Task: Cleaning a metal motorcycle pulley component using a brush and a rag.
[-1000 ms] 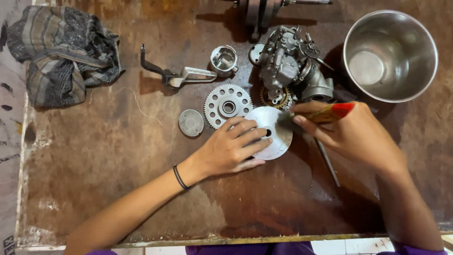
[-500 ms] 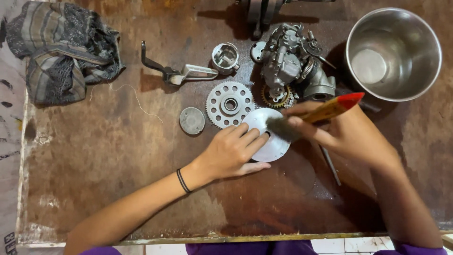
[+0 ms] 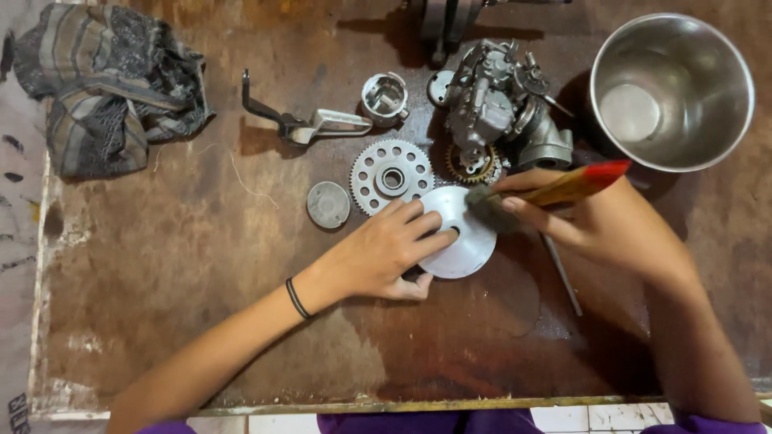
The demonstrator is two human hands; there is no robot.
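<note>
From the head camera I am looking straight down at a worn brown table (image 3: pixel 201 321). My left hand (image 3: pixel 378 257) is lying flat on a round silver disc (image 3: pixel 466 241), fingers spread loosely and pressing on its left half, with the thumb tucked against the lower edge; it is pinning the disc rather than gripping it. A thin black band (image 3: pixel 297 298) is sitting on that wrist.

My right hand (image 3: pixel 599 229) is clenching a paintbrush (image 3: pixel 563 190) with a yellow handle and red end. The fingers are curling tightly round the handle, and the dark bristles are touching the upper right edge of the disc. The disc is lying on the table near the middle, between the two hands.

Just above the disc, a toothed gear wheel (image 3: pixel 392 177) is lying flat, touching or nearly touching the disc's rim; I cannot tell which. A small grey cap (image 3: pixel 328 204) is sitting to the left of the gear. Above them, a bent metal lever (image 3: pixel 301 122) and a short shiny ring (image 3: pixel 384 96) are resting near each other. A grey engine part (image 3: pixel 503 108) is sitting just above the brush tip. A steel bucket (image 3: pixel 671 88) is standing at the upper right, well apart from the disc. A striped rag (image 3: pixel 104 80) is lying crumpled at the upper left. A thin metal rod (image 3: pixel 561 273) is lying under my right hand.
</note>
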